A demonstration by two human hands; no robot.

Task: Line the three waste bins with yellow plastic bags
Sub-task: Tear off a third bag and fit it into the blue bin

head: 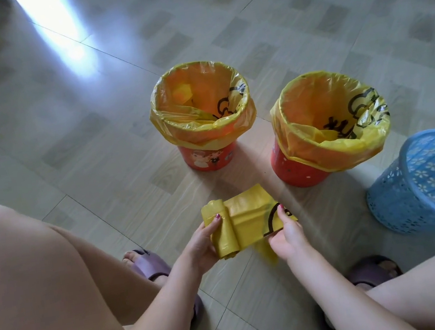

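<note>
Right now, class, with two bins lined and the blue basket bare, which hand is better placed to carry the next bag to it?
Probably the right hand. It pinches the unrolled free end of the yellow bag roll and lies nearer the blue basket, on the right. The left hand grips the rolled part and can hold it back for the tear.

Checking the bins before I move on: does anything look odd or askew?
The blue basket leans toward the red bins and has no bag yet. Both red bins' liners sit folded over their rims.

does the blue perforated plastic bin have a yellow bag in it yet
No, the blue perforated plastic bin shows bare lattice with no yellow bag, unlike the two red bins.
</note>
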